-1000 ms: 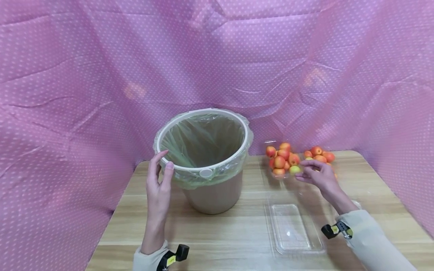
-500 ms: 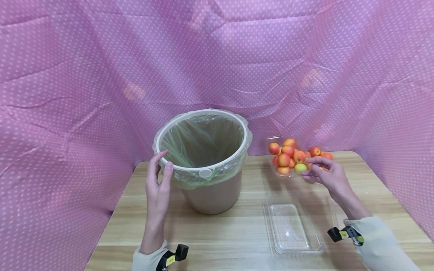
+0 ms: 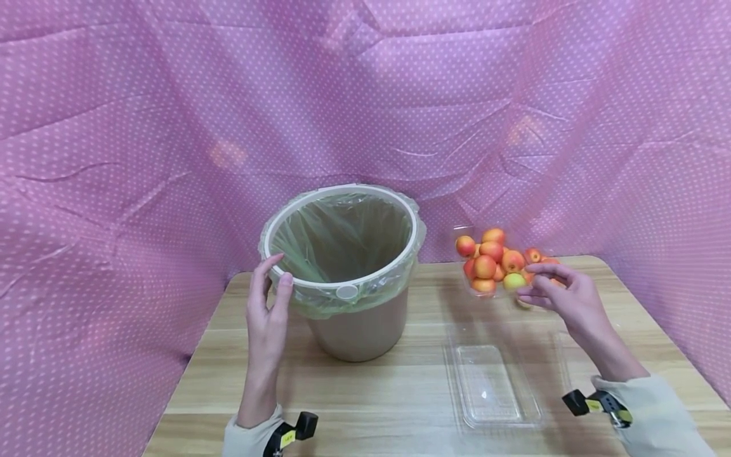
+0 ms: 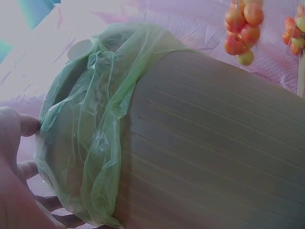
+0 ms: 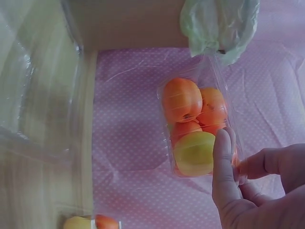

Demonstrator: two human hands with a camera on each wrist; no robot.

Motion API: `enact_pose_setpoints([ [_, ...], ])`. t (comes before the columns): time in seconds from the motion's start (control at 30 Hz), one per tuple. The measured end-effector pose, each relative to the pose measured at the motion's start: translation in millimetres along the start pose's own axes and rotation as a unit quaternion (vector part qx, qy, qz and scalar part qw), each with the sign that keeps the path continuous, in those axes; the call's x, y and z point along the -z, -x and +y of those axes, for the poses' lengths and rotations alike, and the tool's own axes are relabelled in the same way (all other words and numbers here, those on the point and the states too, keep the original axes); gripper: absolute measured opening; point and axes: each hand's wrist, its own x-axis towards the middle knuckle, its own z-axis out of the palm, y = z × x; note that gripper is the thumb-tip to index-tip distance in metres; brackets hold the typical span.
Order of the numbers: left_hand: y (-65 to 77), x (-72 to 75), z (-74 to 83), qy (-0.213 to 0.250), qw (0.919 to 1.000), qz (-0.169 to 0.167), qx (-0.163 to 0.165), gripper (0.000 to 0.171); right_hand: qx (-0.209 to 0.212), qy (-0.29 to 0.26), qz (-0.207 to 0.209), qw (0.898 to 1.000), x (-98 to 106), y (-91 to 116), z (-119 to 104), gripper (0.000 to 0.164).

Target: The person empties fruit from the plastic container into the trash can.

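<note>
At the left, by the left edge of the wood-grain surface [image 3: 422,393], the person's left hand [image 3: 268,324] stands with thumb and fingers wide apart, touching the rim of the bin [image 3: 360,333] on its left side. The bin stands upright near the far edge of the surface, left of the middle. A pale green liner [image 3: 342,303] is folded over its rim and hangs in creases down the outside; a light ring [image 3: 377,275] runs around the mouth

To the right, nearer the front edge, a clear plastic box [image 3: 492,384] lies on the surface, well apart from the bin. Beyond it, by the far edge, the fruit box [image 3: 484,267] is held up off the surface — clear plastic, filled with small orange-red fruits and one yellow-green fruit [image 3: 514,282] at its near right corner

The right hand [image 3: 577,304] has its thumb and fingers drawn narrow, pinching the fruit box at its right side. Behind this hand, near the far right corner, is more orange-red fruit [image 3: 534,255], partly hidden by it. Dotted pink cloth [image 3: 365,114] hangs behind the surface and along both sides
</note>
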Motion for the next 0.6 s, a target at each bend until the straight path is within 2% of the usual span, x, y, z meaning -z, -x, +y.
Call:
enact_pose_setpoints([
  [0.1, 0.5, 0.9, 0.2, 0.0, 1.0, 0.001, 0.003, 0.036, 0.01, -0.004, -0.005, 1.0, -2.5, 2.2, -5.7, 0.029],
  [0.6, 0.8, 1.7, 0.1, 0.0, 1.0, -0.003, -0.007, 0.037, 0.048, -0.028, -0.024, 0.998, -13.5, 14.9, -34.6, 0.02],
])
